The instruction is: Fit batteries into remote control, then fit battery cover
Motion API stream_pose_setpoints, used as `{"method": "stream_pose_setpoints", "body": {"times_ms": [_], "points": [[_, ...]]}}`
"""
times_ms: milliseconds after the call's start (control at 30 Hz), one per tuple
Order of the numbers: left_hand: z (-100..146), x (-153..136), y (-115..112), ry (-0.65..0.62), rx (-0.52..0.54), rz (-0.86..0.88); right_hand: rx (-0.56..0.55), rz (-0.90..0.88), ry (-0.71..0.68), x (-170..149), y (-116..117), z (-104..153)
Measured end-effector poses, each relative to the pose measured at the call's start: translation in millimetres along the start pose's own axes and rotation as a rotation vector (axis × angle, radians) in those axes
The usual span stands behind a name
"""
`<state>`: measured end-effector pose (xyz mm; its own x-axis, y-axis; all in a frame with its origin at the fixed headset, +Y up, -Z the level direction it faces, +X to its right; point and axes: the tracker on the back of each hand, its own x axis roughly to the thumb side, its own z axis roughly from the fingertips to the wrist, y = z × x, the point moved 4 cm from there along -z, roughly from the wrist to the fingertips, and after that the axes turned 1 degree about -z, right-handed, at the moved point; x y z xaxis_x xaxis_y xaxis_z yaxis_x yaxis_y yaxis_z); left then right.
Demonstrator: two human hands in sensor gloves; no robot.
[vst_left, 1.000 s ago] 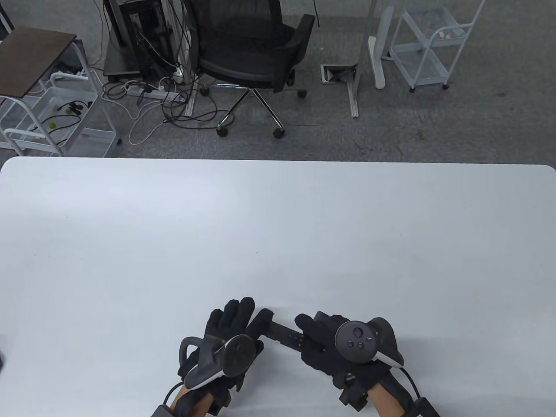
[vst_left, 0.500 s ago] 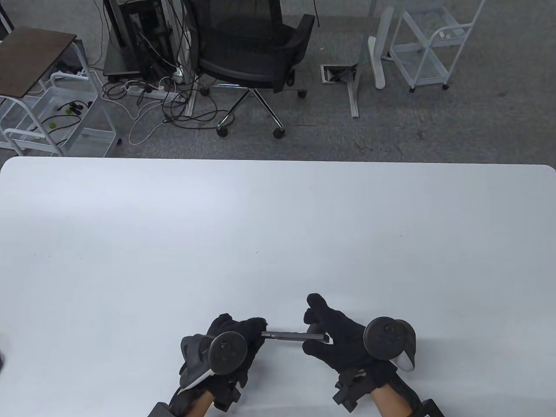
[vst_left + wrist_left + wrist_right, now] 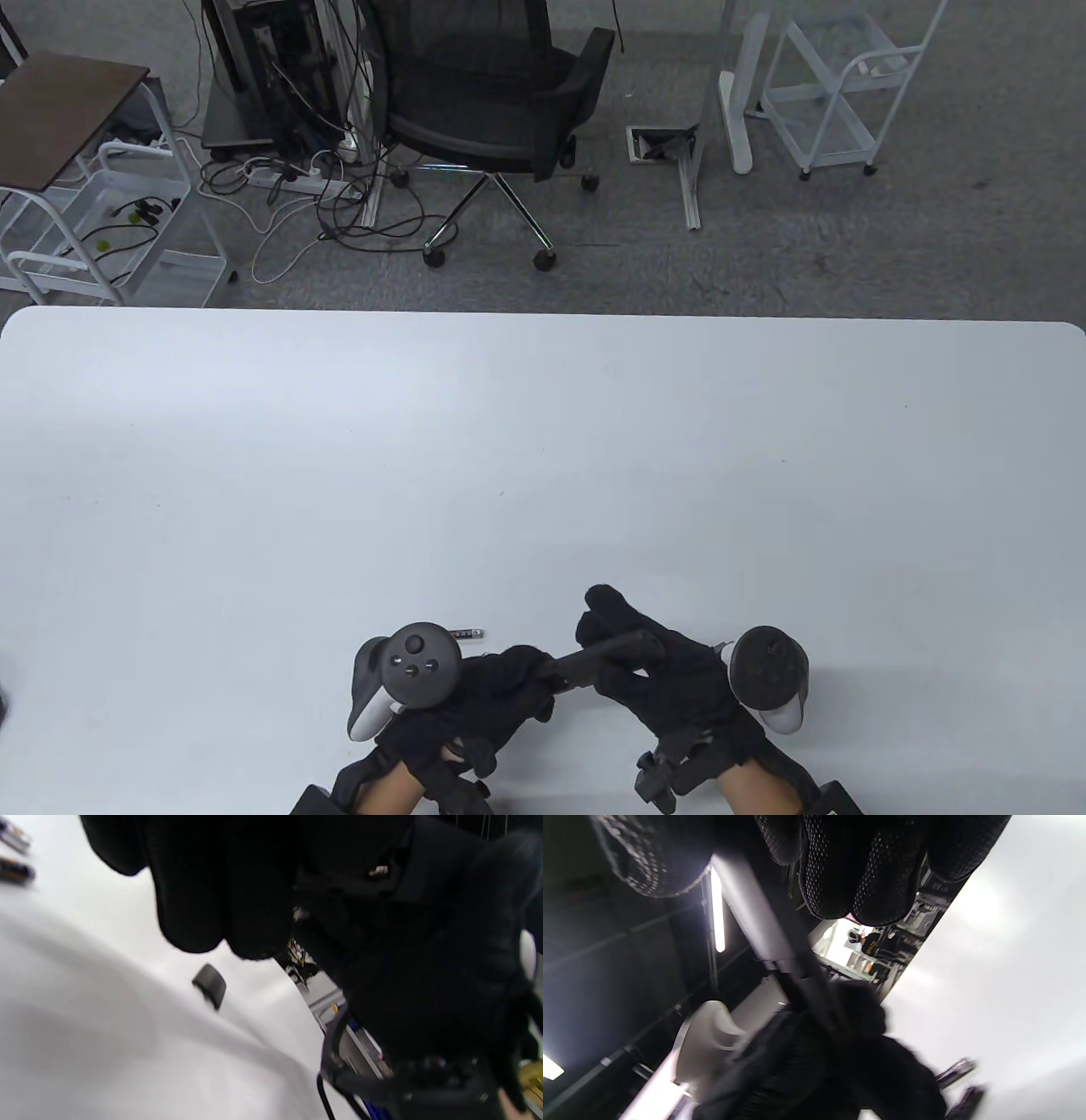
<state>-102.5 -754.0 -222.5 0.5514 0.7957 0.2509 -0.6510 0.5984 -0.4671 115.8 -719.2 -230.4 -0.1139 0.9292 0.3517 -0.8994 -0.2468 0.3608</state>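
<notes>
Remote control (image 3: 594, 658) is now tilted betw. both hands vs. 0.5 s ago; left hand (image 3: 475, 705) and right hand (image 3: 670, 679) fingers are gripping its ends. Battery (image 3: 467, 633) is uncovered just beyond left fingers on surface (image 3: 543, 467), so batteries are prob. not yet fitted.

- The left hand (image 3: 475, 696) and right hand (image 3: 670, 679) hold a dark remote control (image 3: 585, 660) between them, each gripping one end, above the white bench (image 3: 543, 441).
- A battery (image 3: 467, 633) lies on the bench just beyond the left hand.
- A black office chair (image 3: 492, 102) stands on the floor beyond the bench.
</notes>
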Motion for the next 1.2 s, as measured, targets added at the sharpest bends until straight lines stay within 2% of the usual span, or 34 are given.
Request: {"method": "stream_pose_setpoints", "body": {"times_ms": [200,267,367,467,567,633,900,1067,1200], "points": [[-4,-4,-9,0.012,-0.077,-0.005,0.018,-0.118,0.021,-3,7,-1],[-2,-5,-3,0.005,-0.029,-0.03,-0.025,-0.116,0.016,-2,2,0],[2,-9,13,0.033,0.105,-0.16,-0.128,-0.103,0.011,-2,-14,2],[6,-12,26,0.092,0.259,-0.368,-0.224,-0.114,0.022,-5,-30,5],[6,-13,28,0.151,0.315,-0.607,-0.282,-0.135,0.038,-9,-44,7],[0,-18,25,0.203,0.307,-0.748,-0.304,-0.14,0.044,-11,-50,8],[-26,-42,10,0.316,0.205,-0.95,-0.35,-0.145,0.061,-17,-62,10],[-38,-46,3,0.342,0.108,-0.972,-0.356,-0.15,0.065,-17,-64,10],[-41,-46,1,0.349,0.09,-1.0,-0.359,-0.16,0.067,-16,-64,10]]}}
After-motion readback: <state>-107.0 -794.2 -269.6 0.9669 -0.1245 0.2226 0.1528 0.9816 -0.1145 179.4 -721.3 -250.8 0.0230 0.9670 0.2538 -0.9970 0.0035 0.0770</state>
